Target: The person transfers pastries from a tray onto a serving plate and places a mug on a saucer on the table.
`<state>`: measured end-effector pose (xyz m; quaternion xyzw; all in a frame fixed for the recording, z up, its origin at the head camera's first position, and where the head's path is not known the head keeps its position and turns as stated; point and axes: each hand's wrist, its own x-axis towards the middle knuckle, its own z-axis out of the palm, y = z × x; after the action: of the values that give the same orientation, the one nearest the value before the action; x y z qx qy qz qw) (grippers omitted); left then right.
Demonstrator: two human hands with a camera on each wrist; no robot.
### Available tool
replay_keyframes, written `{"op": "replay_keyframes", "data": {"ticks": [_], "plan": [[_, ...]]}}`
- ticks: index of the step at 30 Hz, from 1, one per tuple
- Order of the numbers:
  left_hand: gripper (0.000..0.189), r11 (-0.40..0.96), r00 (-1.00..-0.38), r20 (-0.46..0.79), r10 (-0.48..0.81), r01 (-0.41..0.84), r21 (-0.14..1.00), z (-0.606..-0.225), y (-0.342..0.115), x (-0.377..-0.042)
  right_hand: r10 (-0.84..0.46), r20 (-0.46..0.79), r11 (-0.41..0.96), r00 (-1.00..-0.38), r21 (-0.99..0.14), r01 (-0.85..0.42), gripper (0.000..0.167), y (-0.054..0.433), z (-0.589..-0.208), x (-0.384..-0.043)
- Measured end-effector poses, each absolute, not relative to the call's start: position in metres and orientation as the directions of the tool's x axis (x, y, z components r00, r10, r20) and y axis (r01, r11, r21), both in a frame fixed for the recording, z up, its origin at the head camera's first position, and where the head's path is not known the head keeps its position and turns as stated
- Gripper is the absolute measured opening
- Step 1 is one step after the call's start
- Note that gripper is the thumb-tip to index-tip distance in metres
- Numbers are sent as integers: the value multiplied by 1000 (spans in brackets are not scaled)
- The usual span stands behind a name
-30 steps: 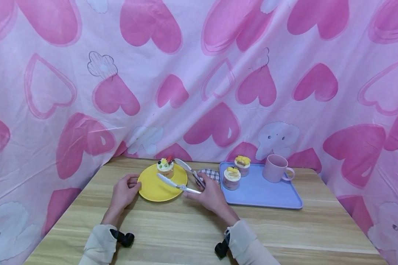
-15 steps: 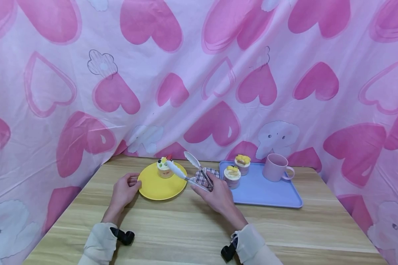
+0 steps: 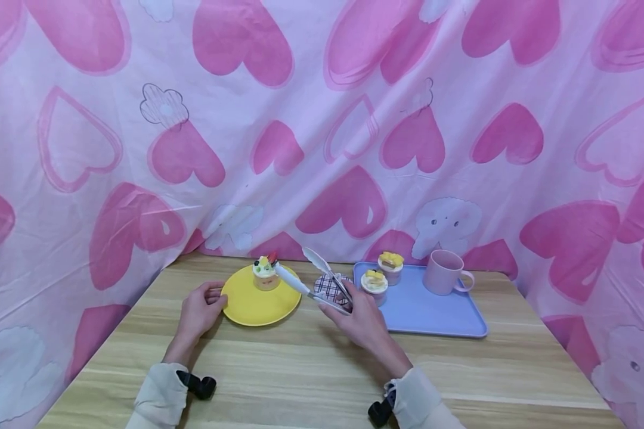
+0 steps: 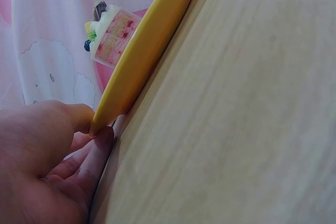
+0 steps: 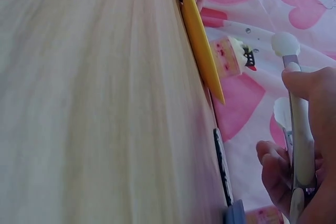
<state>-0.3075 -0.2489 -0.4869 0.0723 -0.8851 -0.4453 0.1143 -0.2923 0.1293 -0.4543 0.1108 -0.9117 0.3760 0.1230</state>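
1. On the tray (image 3: 434, 319), I locate two dessert cups (image 3: 374, 291) at left and the mug (image 3: 443, 273) at rear right.
2. Left of the tray, I find the coaster (image 3: 327, 286) just beside, then the plate (image 3: 247, 307), bearing a third dessert cup (image 3: 266, 280).

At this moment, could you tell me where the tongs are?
The tongs are in the right hand, above the table, just below the middle of the head view; the plate is to their left and the tray to their right.
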Motion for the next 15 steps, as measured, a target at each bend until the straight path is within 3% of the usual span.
{"op": "replay_keyframes", "data": {"ticks": [11,15], "plan": [[41,583,-963,127,-236,-36,811,-486,-248,-306,-67,261,660,-963,-712,-239,91,156,-450,-285],[41,587,-964,133,-231,-28,809,-486,-249,-305,-55,294,657,-954,-709,-256,84,164,-451,-283]]}}
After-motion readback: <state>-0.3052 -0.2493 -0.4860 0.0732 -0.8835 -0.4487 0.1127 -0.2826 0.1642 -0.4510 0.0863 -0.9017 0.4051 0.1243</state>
